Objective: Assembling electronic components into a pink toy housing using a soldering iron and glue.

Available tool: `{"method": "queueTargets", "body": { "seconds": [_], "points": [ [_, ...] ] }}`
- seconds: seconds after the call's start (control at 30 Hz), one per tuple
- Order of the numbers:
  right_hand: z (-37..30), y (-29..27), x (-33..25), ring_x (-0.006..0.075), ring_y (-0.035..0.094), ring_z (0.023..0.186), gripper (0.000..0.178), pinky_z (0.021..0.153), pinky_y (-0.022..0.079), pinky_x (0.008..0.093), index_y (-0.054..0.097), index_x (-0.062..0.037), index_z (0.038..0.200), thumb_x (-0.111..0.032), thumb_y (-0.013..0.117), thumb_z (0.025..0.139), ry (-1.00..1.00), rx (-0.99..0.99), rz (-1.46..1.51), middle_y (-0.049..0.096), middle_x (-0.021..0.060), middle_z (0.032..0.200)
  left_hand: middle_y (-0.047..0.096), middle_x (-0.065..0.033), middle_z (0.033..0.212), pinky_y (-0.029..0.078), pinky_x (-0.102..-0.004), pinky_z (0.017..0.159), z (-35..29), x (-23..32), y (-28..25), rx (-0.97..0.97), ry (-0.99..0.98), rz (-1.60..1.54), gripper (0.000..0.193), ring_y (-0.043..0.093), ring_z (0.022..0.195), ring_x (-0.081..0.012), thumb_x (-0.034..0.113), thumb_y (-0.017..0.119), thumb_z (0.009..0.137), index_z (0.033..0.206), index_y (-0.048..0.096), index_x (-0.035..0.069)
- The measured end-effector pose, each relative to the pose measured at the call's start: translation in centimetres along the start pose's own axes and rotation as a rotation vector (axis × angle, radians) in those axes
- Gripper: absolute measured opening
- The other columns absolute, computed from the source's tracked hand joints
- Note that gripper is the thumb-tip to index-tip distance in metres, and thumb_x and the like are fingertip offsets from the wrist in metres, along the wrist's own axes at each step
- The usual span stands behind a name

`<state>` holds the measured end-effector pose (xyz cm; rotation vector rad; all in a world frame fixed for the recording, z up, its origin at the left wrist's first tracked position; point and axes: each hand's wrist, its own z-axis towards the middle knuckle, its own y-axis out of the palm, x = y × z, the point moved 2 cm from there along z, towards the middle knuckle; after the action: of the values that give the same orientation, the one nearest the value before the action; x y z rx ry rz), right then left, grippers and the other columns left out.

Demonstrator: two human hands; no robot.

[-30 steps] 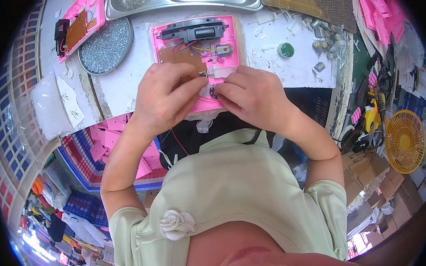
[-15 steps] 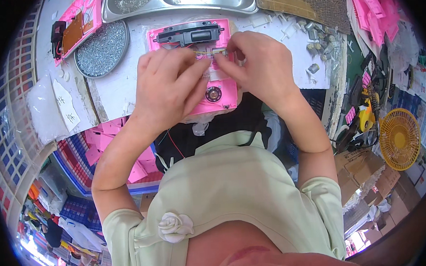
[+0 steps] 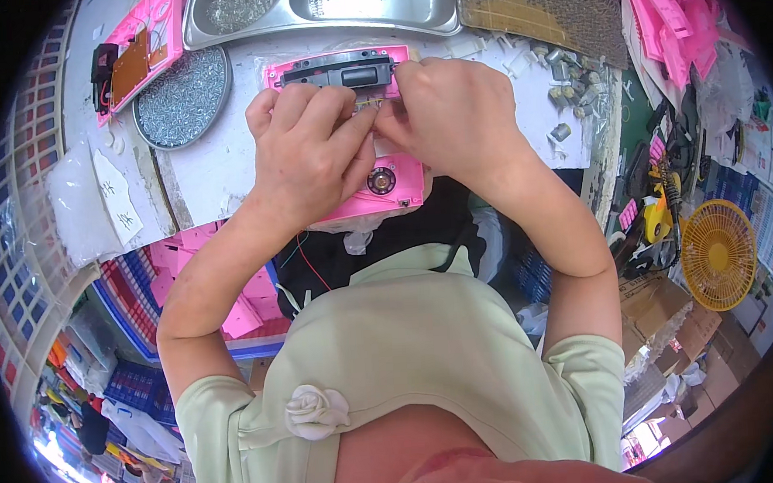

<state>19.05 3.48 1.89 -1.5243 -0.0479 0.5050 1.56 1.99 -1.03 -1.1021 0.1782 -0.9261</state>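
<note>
The left hand (image 3: 314,151) and right hand (image 3: 463,119) nearly meet, fingers bunched, grip unclear, over the middle of the pink plastic housing (image 3: 410,177), whose long axis points forward.

the pink housing (image 3: 407,172) and long black part (image 3: 338,72) look like smooth plastic; the tray (image 3: 366,26) is glossy metal, the shirt (image 3: 391,329) matt cloth.

An open pink casing (image 3: 410,188) lies on the table (image 3: 217,180) — long black module (image 3: 334,74) across its far end, round black disc (image 3: 382,180) toward its near end, middle mostly hidden.
</note>
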Motion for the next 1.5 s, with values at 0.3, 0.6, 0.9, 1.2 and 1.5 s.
{"method": "queueTargets", "body": {
  "seconds": [0.3,0.6,0.9,1.2,1.5],
  "points": [
    [-1.1,0.1,0.9,0.0330,0.071,0.070,0.016,0.062,0.057,0.0442,0.071,-0.0048,0.073,-0.021,0.073,0.075,0.069,-0.043,0.091,0.067,0.0143,0.068,0.060,0.0038,0.101,0.032,-0.0407,0.091,-0.3,0.1,0.2,-0.008,0.005,-0.002,0.030,0.056,0.094,-0.0173,0.020,0.075,0.075,0.104,0.076,0.017],
    [0.5,0.1,2.5,0.0307,0.072,0.072,0.016,0.064,0.056,0.0414,0.066,-0.0002,0.080,-0.015,0.071,0.078,0.045,-0.262,0.167,0.071,0.0135,0.074,0.061,0.0033,0.103,0.034,-0.0423,0.092,-0.5,-0.2,0.3,-0.033,0.048,0.006,0.032,0.056,0.097,-0.0178,0.021,0.075,0.074,0.106,0.076,0.015],
    [-0.5,-1.1,3.4,0.0205,0.068,0.064,0.018,0.059,0.053,0.0332,0.075,0.0003,0.098,-0.015,0.071,0.090,0.019,-0.292,0.396,0.073,0.0130,0.078,0.061,0.0014,0.099,0.037,-0.0436,0.090,0.8,-0.6,-0.5,-0.056,-0.014,-0.137,0.021,0.058,0.094,-0.0193,0.017,0.076,0.074,0.095,0.072,0.015],
    [-1.7,0.7,4.3,0.0059,0.059,0.064,0.021,0.057,0.049,0.0241,0.076,0.0023,0.097,-0.017,0.077,0.091,0.439,-0.301,0.825,0.069,0.0010,0.075,0.060,-0.0014,0.098,0.040,-0.0416,0.091,2.7,-2.4,-1.1,-0.141,0.142,-0.098,0.022,0.059,0.093,-0.0222,0.017,0.079,0.074,0.094,0.070,0.013],
    [-1.5,1.5,2.3,0.0351,0.072,0.070,0.032,0.067,0.058,0.0432,0.072,-0.0032,0.080,-0.034,0.078,0.076,0.333,-0.101,0.536,0.073,0.0157,0.076,0.061,-0.0019,0.098,0.043,-0.0406,0.087,3.6,-3.1,-0.1,-0.109,0.311,-0.068,0.024,0.060,0.092,-0.0218,0.022,0.068,0.071,0.092,0.069,0.013]
  ]
}}
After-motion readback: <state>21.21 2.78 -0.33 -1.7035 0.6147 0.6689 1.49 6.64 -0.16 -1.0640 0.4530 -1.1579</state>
